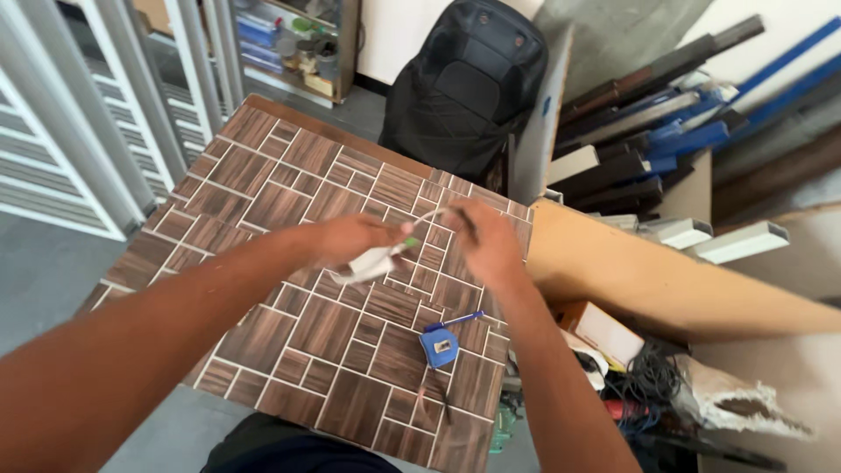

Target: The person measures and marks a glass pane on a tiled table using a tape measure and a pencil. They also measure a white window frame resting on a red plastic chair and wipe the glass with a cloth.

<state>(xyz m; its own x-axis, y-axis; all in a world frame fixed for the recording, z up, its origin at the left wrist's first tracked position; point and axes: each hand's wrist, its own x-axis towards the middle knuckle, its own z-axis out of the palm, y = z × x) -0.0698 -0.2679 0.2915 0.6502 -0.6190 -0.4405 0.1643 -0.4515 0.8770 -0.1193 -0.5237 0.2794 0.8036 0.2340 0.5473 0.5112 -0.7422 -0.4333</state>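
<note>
Above the middle of the wood-patterned table (289,188), the left hand (350,241) closes around a small white object (372,263), blurred. Its thin white cord (427,217) arcs rightward to the right hand's (486,241) pinching fingers. A blue tape measure (439,346) lies near the table's right edge.

One head-worn camera looked steeply down and forward onto the patterned board (289,324) from close above, forearms entering at the bottom edge. Beyond the board stood a black seat (464,88); right of it, stacked profiles (648,149).
</note>
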